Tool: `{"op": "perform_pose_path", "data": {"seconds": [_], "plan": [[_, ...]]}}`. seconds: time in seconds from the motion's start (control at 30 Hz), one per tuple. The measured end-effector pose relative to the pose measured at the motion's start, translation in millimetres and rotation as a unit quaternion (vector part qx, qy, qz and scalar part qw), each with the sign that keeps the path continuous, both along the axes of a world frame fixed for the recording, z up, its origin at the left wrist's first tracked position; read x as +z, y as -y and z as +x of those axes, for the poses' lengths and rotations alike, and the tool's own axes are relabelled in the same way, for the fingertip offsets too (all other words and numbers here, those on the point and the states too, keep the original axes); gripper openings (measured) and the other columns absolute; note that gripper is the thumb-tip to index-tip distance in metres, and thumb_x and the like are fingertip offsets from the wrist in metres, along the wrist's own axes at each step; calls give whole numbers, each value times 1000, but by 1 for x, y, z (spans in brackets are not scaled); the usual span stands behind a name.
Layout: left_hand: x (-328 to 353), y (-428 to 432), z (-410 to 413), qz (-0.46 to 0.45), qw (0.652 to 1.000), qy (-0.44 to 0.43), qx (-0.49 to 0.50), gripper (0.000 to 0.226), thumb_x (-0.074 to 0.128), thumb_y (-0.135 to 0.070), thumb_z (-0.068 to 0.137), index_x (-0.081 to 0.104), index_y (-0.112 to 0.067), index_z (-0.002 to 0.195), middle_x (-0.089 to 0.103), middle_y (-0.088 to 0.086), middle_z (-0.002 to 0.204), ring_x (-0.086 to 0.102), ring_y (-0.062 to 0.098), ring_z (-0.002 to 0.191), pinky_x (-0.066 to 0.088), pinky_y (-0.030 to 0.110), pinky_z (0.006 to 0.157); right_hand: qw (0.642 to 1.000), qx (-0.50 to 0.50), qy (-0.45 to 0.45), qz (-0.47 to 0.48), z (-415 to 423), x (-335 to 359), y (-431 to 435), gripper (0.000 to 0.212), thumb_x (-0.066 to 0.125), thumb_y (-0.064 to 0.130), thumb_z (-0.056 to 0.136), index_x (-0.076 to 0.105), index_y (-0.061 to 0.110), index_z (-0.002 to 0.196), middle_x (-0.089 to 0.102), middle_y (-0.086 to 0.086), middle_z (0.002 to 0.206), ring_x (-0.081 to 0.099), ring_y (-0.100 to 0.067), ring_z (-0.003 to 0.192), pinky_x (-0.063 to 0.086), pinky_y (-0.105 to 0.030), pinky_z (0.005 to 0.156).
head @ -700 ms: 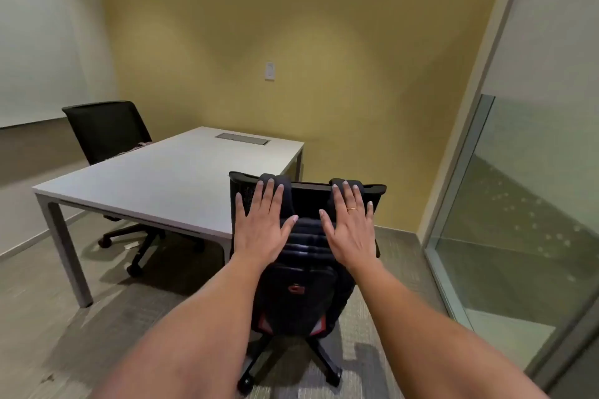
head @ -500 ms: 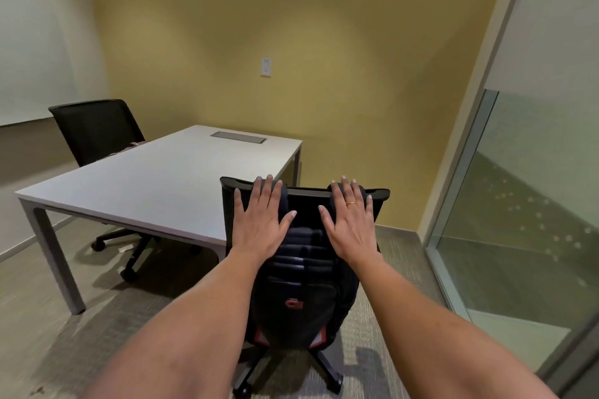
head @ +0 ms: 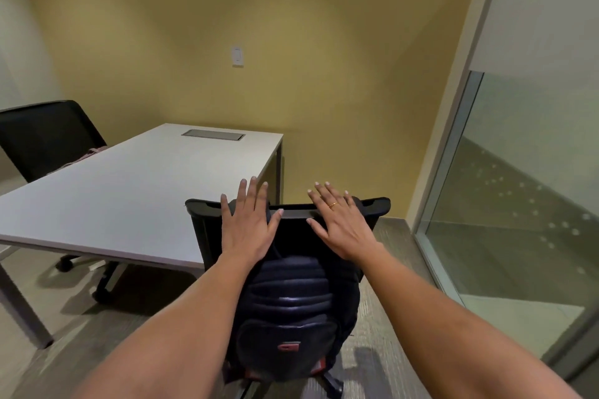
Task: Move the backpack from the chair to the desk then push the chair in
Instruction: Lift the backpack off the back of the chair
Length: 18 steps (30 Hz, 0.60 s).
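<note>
White desk [head: 129, 191] spans your 10 o'clock; chair [head: 372, 204] at 12 carries the bag [head: 288, 308]. Your left hand [head: 248, 223] and right hand [head: 340, 227] hover open, gripping nothing. Grab carelessly and the wheeled chair may roll, dumping the bag.

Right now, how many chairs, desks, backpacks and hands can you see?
Black office chairs: 2, the near chair and the far chair
White rectangular desks: 1, the desk
Dark padded backpacks: 1, the backpack on the near chair
Bare hands: 2, the left hand and the right hand
Total: 6
</note>
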<state>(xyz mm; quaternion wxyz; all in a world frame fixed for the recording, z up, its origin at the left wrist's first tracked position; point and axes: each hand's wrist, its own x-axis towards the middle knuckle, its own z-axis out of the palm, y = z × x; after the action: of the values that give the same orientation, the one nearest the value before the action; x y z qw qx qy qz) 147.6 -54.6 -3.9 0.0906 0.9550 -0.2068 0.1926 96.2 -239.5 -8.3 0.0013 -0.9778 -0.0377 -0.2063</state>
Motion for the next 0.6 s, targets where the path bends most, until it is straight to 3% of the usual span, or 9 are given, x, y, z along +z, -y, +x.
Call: {"op": "perform_pose_path", "data": {"seconds": [0.13, 0.23, 0.33, 0.4, 0.5, 0.6], "plan": [[-2, 8, 3, -28, 999, 3, 22, 64, 19, -54, 95, 13, -20, 149, 4, 3, 159, -6, 20, 146, -1, 50, 115, 999, 36, -26, -21, 6, 1, 11, 76, 6, 60, 82, 18, 20, 145, 17, -2, 155, 8, -16, 143, 9, -46, 114], [-4, 9, 2, -31, 999, 15, 34, 59, 23, -52, 95, 27, -20, 145, 21, 4, 156, 7, 22, 146, 6, 50, 116, 993, 88, -73, -28, 9, 13, 21, 75, 11, 64, 83, 32, 22, 140, 32, -1, 150, 25, -17, 138, 22, -46, 110], [-6, 10, 2, -38, 998, 20, 40, 53, 28, -49, 96, 42, -18, 137, 41, 3, 146, 24, 22, 141, 13, 47, 115, 982, 126, -127, -58, 18, 30, 33, 65, 22, 64, 87, 56, 18, 118, 56, -4, 129, 48, -21, 119, 30, -45, 103], [-7, 10, 2, -43, 998, 28, 41, 47, 33, -46, 95, 52, -17, 127, 54, 3, 134, 38, 23, 133, 21, 47, 112, 978, 142, -136, -70, 19, 39, 38, 63, 23, 65, 88, 60, 17, 106, 62, -5, 118, 53, -21, 109, 30, -43, 100], [-9, 10, 3, -63, 996, 48, 45, 37, 42, -40, 93, 61, -15, 111, 66, 2, 112, 55, 23, 113, 32, 47, 105, 969, 185, -160, -20, 18, 43, 48, 54, 39, 57, 90, 55, 13, 119, 57, -7, 126, 50, -22, 112, 37, -36, 97], [-10, 11, 4, -59, 995, 61, 52, 41, 34, -42, 91, 64, -17, 105, 69, -1, 103, 60, 21, 105, 38, 46, 100, 959, 216, -182, 0, 16, 44, 63, 68, 52, 59, 84, 40, 16, 135, 45, -6, 140, 40, -20, 126, 29, -30, 105]]}}
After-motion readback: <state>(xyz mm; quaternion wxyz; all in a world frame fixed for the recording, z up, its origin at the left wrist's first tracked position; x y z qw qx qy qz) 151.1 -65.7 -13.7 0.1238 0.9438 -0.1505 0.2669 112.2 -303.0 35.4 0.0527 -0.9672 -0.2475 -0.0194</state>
